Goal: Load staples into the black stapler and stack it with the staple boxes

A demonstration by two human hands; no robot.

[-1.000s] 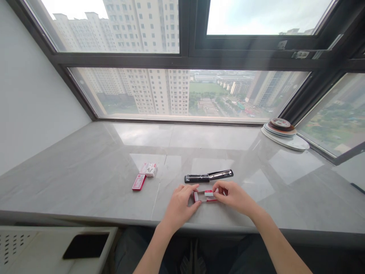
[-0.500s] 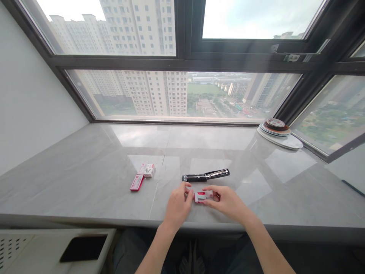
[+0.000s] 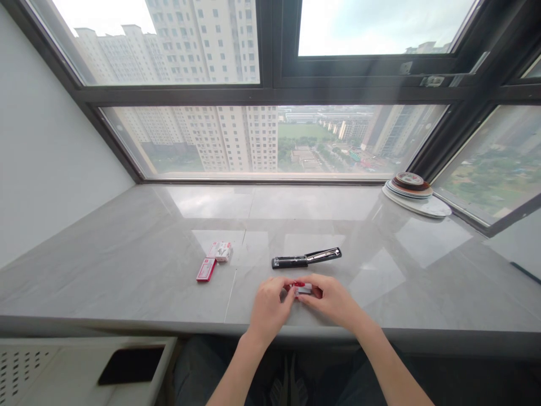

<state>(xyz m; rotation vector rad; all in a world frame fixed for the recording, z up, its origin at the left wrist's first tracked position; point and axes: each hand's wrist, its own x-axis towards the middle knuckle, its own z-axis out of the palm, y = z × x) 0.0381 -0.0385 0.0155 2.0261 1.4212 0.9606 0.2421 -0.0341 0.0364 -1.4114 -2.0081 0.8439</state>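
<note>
Near the front edge of the grey counter, a small red-and-white staple box (image 3: 304, 289) is held between my two hands. My left hand (image 3: 270, 307) is closed, its thumb and fingertips pinching the box's left end. From the other side, my right hand (image 3: 333, 298) grips it with thumb and index finger, partly covering it. Just beyond the fingers lies a black stapler (image 3: 291, 262), opened out so that its metal inside shows. What is inside the held box cannot be made out.
Left of my hands lie more small boxes, a red one (image 3: 205, 270) and a white-and-red one (image 3: 224, 252), touching. A stack of plates (image 3: 416, 206) stands in the back right corner by the window. A dark phone-like slab (image 3: 131, 365) lies lower left, below the counter (image 3: 127, 282).
My left fingers have moved right onto the staple box, and both hands' fingertips are now closer together. The box seems slightly raised or tilted. The stapler and other boxes stay in place.
</note>
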